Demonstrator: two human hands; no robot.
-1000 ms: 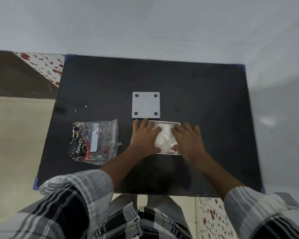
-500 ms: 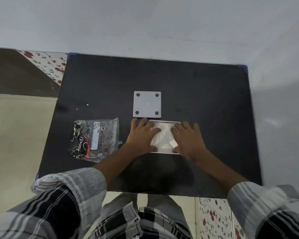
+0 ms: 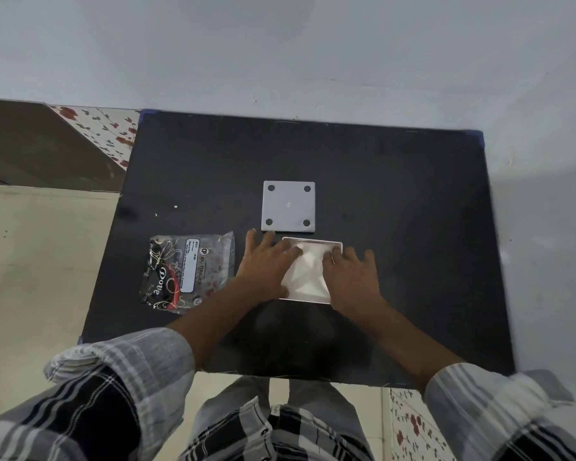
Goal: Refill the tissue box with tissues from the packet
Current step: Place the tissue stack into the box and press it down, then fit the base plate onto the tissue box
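A white square tissue box lies open-side up near the middle of the black table. White tissues fill it. My left hand lies flat over the box's left side, fingers spread on the tissues. My right hand presses flat on the right side. The box's grey lid, with a dark dot in each corner, lies just behind the box. The clear printed tissue packet lies flat to the left of my left hand.
The table stands against a pale wall at the back and right. Cream floor and a flowered tile strip lie to the left. My checked sleeves and shirt fill the bottom of the view.
Both hands stay pressed on the tissues in the box; the fingers have shifted slightly. The box, lid and packet have not moved.
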